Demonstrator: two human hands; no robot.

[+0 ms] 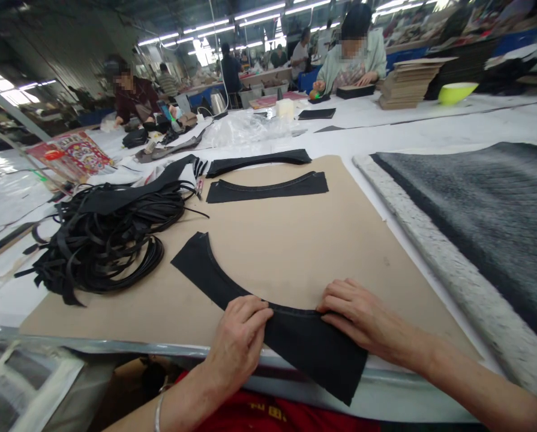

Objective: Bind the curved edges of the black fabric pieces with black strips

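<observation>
A curved black fabric piece (214,282) lies on a brown cardboard sheet (295,240) at the table's near edge, its right end hanging over the rim. My left hand (239,339) has its fingers curled and pinches the piece's inner stitched edge. My right hand (362,318) presses on the same edge a little to the right, fingers bent and pinching the fabric. Two more curved black pieces (268,189) (259,161) lie at the far end of the cardboard.
A tangled heap of black straps (110,234) sits to the left. A thick grey fleece roll (484,222) covers the right side. Other people work at the far tables among stacked cardboard (407,81), a green bowl (456,92) and clear plastic (245,127).
</observation>
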